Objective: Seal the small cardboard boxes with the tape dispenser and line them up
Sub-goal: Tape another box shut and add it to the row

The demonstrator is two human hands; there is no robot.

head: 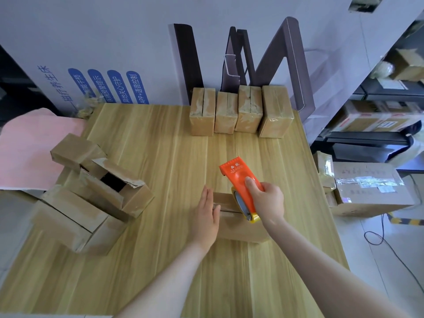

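A small cardboard box (238,228) lies on the wooden table (160,157) just in front of me. My left hand (206,214) rests flat with straight fingers against the box's left side. My right hand (266,200) grips the orange tape dispenser (241,180), whose yellow tape roll (249,214) sits on top of the box. Several taped boxes (241,111) stand in a row at the table's far edge. A loose heap of unsealed boxes (96,193) sits at the left, one with its flaps open.
A pink cloth (29,148) lies beyond the table's left edge. Dark boards (247,58) lean on the wall behind the row. To the right, a large carton (367,189) sits on the floor below shelves (378,111) of parcels. A cable (390,244) runs across the floor.
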